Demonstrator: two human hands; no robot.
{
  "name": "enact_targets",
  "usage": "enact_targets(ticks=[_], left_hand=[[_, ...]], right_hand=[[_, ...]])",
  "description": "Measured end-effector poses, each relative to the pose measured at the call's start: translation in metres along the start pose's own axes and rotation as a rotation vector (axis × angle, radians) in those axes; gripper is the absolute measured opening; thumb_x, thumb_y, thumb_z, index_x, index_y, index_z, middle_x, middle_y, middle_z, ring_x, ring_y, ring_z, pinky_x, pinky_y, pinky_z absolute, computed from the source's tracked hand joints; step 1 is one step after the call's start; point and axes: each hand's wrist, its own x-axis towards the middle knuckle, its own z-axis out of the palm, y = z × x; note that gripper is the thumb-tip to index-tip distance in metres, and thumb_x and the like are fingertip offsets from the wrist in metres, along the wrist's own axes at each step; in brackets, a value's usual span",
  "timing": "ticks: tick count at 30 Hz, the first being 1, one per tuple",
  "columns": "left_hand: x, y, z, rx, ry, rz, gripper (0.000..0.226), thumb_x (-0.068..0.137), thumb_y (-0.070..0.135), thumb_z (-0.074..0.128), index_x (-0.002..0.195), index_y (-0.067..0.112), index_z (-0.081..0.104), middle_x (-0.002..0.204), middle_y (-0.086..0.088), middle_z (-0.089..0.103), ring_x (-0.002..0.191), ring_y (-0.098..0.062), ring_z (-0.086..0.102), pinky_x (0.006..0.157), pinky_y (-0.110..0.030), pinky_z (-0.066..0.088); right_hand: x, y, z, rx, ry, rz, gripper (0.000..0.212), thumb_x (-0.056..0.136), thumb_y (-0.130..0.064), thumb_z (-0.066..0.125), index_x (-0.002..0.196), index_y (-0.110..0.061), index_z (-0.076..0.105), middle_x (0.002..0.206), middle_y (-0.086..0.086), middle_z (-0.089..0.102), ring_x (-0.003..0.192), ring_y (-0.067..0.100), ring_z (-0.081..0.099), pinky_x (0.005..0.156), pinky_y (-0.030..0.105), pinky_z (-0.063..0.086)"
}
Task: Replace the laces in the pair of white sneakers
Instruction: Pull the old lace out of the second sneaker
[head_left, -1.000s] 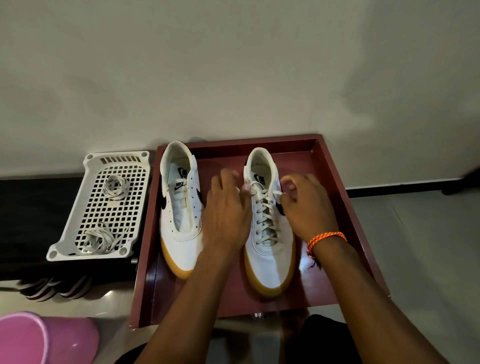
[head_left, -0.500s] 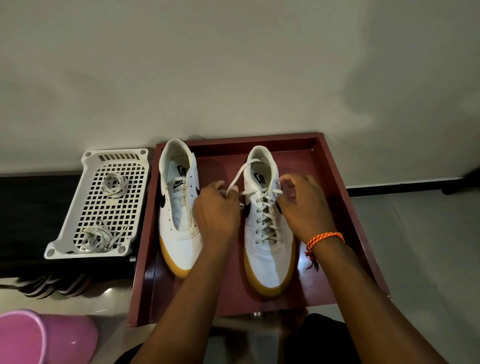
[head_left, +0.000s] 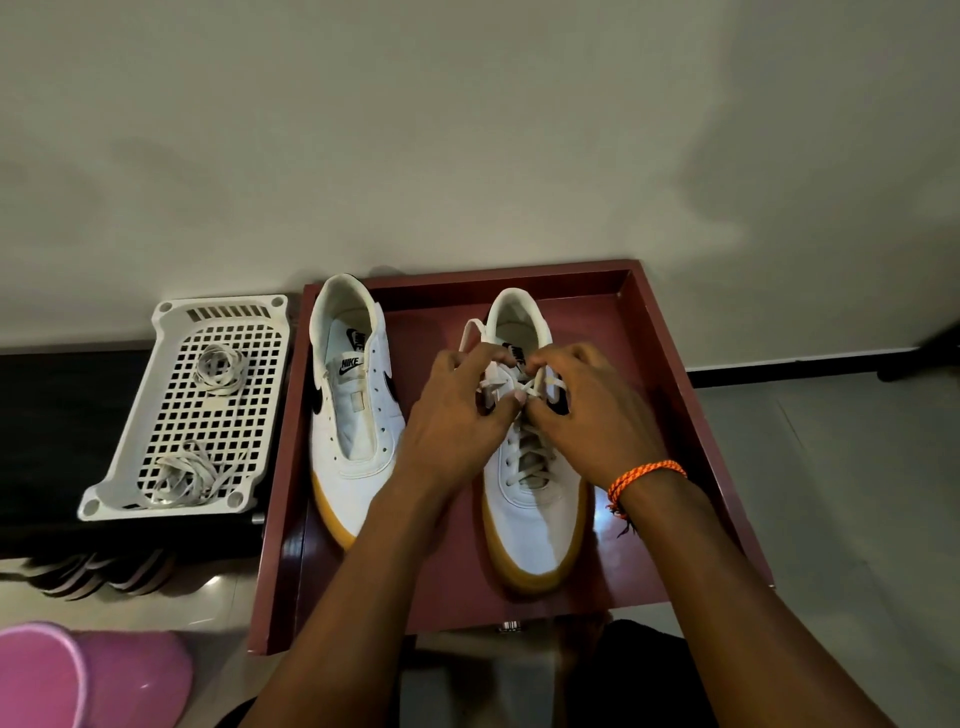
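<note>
Two white sneakers with tan soles stand side by side in a dark red tray (head_left: 680, 426). The left sneaker (head_left: 353, 426) has no lace in its eyelets. The right sneaker (head_left: 535, 514) is laced with a pale lace (head_left: 530, 457). Both hands meet over its tongue. My left hand (head_left: 457, 415) pinches one lace end, which loops up beside the heel collar. My right hand (head_left: 592, 415) pinches the other end, and the two strands cross between my fingertips. An orange braided band circles my right wrist.
A white perforated basket (head_left: 130, 488) sits left of the tray on a black surface, holding two bundled pale laces, one lace (head_left: 221, 366) at the back and another lace (head_left: 187, 475) at the front. A pink object (head_left: 88, 675) lies at bottom left. A plain wall rises behind.
My hands moved from the sides of the right sneaker to meet over its tongue. The lace ends they pulled outward now cross between my fingers.
</note>
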Motion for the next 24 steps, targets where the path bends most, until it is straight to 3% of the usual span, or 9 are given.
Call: enact_targets(ticks=[3,10,14,18,24], left_hand=[[-0.0013,-0.0012,-0.0035,-0.001,-0.001,-0.012,0.035,0.087,0.057,0.068,0.12,0.05,0.059,0.11,0.012,0.052,0.098,-0.008,0.065,0.09,-0.046,0.06],[-0.0029,-0.003,-0.0048,0.031,-0.02,-0.022,0.04,0.072,0.066,0.067,0.107,0.049,0.054,0.103,0.014,0.052,0.089,-0.005,0.063,0.083,-0.047,0.06],[-0.0032,-0.0036,-0.0036,0.026,-0.02,-0.017,0.042,0.073,0.069,0.068,0.106,0.049,0.053,0.102,0.014,0.051,0.089,-0.005,0.062,0.081,-0.044,0.06],[-0.0036,-0.0056,-0.0015,0.027,-0.025,-0.018,0.037,0.084,0.057,0.077,0.109,0.045,0.052,0.103,0.013,0.05,0.084,-0.006,0.061,0.077,-0.039,0.058],[-0.0028,0.0016,0.0039,0.073,0.008,-0.055,0.034,0.082,0.055,0.074,0.105,0.041,0.052,0.103,0.01,0.049,0.082,-0.006,0.058,0.066,-0.025,0.042]], right_hand=[[-0.0001,0.0,-0.0019,0.013,-0.003,-0.001,0.022,0.093,-0.048,0.069,0.11,-0.041,0.059,0.116,-0.013,0.051,0.083,0.008,0.061,0.064,0.031,0.054],[0.0007,-0.0028,-0.0041,0.073,0.014,-0.013,0.022,0.081,-0.034,0.078,0.096,-0.034,0.063,0.105,-0.009,0.055,0.085,0.007,0.058,0.073,0.039,0.059],[0.0012,0.0016,-0.0063,0.088,-0.004,-0.03,0.022,0.081,-0.033,0.08,0.092,-0.035,0.061,0.104,-0.011,0.055,0.088,0.003,0.057,0.074,0.037,0.058],[0.0019,0.0025,-0.0068,0.074,0.016,-0.031,0.021,0.084,-0.031,0.08,0.092,-0.034,0.061,0.104,-0.011,0.056,0.088,0.003,0.058,0.074,0.036,0.058],[0.0013,-0.003,-0.0042,0.054,0.036,-0.053,0.023,0.083,-0.021,0.081,0.093,-0.032,0.064,0.101,-0.006,0.059,0.087,0.01,0.059,0.074,0.038,0.059]])
